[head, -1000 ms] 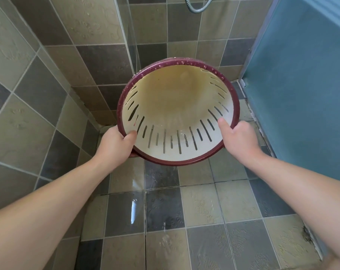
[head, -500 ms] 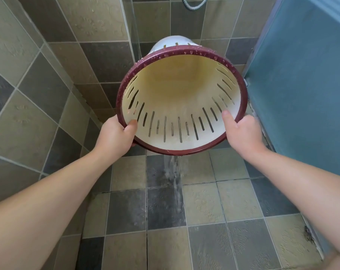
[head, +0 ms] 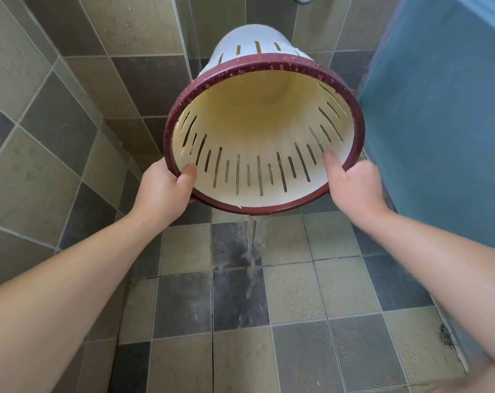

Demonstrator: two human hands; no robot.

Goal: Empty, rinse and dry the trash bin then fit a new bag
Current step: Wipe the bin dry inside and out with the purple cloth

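Tilted trash bin (head: 264,165), water (head: 250,245) spilling onto wet tiled floor (head: 294,296)

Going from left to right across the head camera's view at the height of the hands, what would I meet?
Tiled wall → left hand gripping the bin's rim → trash bin, tipped with its mouth toward the camera and water running from its lowest edge → right hand gripping the rim → blue panel.

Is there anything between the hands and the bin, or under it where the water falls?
Nothing visible. The left hand and right hand both grip the dark red rim of the trash bin directly, thumbs inside. Below its lowest edge, the water drops straight onto bare floor tiles.
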